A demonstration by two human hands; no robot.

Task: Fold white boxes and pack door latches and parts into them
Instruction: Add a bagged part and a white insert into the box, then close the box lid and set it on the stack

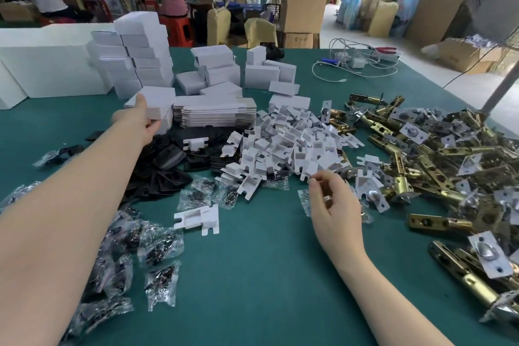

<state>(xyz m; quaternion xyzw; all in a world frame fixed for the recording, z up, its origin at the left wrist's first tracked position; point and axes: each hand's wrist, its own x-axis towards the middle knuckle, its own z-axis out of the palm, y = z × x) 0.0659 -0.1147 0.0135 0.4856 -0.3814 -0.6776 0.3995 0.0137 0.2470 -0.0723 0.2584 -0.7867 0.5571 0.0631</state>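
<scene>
- The left hand (139,121) reaches far up to the middle left of the frame. Its fingers and thumb grip a folded white box (153,105).
- That box sits at the foot of a tall stack of white boxes (143,56), just beside a pile of flat boxes (214,114).
- The right hand (334,205) is low in the middle, above the green table (252,275). Its fingers are loosely curled; a small clear bag (304,201) lies by them, but I cannot tell if they hold it.
- White card pieces (283,146) are heaped in the middle.
- Gold door latches (432,166) lie in a heap on the right.
- Little bags of screws (160,244) lie at the lower left.
</scene>
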